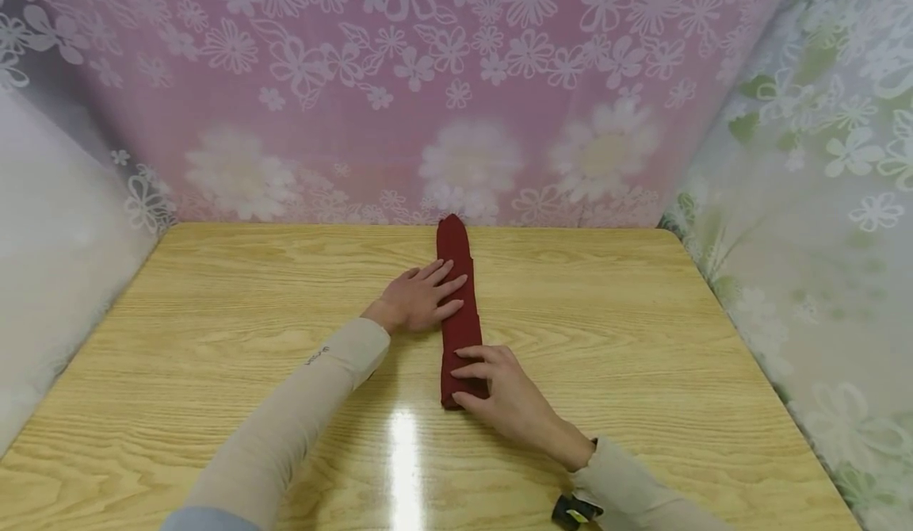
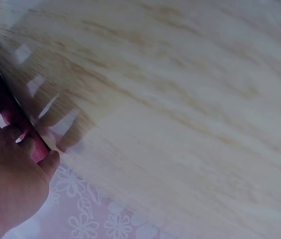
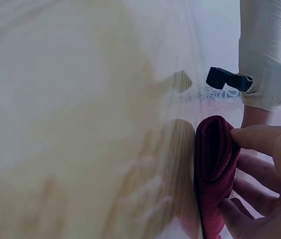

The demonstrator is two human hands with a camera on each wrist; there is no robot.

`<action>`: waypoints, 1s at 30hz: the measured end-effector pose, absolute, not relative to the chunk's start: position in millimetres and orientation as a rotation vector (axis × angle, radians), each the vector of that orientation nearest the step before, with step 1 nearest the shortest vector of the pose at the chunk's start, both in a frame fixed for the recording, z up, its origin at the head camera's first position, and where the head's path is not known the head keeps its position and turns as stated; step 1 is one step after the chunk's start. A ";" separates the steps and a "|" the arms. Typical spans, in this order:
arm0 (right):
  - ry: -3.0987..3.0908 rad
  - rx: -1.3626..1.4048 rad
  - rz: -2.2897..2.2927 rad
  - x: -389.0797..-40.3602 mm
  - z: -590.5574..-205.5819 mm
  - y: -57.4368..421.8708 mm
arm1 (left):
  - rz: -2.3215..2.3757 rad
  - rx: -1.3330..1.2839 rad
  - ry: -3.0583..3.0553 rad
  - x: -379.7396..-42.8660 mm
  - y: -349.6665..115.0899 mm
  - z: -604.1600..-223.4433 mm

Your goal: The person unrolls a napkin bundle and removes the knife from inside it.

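Observation:
A dark red cloth (image 1: 462, 329), folded into a long narrow strip, lies on the table and runs from near its far edge toward me. My left hand (image 1: 419, 301) rests flat with spread fingers on the strip's middle. My right hand (image 1: 509, 396) lays its thumb and fingertips on the near end, coming from the right with gently bent fingers. In the right wrist view the rolled layers of the cloth (image 3: 212, 149) show at that end, with the right fingertips on its upper face. The left wrist view catches only a little of the cloth (image 2: 11, 107) beyond the left hand.
The wood-grain table (image 1: 250, 277) is glossy and reflects a bright streak of light. Behind it hangs a pink flowered curtain (image 1: 342, 119), and a pale flowered one (image 1: 820, 238) hangs at the right. A black strap device (image 1: 576, 510) sits at the right wrist.

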State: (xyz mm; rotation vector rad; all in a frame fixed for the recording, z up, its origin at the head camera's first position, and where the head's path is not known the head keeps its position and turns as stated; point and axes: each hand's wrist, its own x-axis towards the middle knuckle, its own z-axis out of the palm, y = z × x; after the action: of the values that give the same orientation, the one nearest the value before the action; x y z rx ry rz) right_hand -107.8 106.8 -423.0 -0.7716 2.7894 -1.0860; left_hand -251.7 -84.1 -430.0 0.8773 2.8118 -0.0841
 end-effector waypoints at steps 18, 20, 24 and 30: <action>2.777 -0.722 -1.199 -110.6 -423.3 108.6 | -0.049 0.868 2.818 -252.6 -84.6 -432.7; 2.772 -0.710 -1.208 -110.3 -422.7 109.3 | -0.048 0.871 2.819 -252.7 -84.4 -433.1; 2.723 -0.664 -1.286 -110.5 -419.8 111.2 | -0.056 0.876 2.815 -252.7 -84.7 -432.6; 2.622 -0.550 -1.459 -110.4 -416.0 115.7 | -0.055 0.879 2.816 -253.6 -86.1 -432.5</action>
State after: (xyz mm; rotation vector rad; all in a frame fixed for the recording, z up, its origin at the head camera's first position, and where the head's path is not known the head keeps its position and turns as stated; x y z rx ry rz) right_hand -110.4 115.7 -416.0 -0.5497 2.6217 -1.4594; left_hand -253.6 -86.1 -432.5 0.8790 2.8156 -0.0551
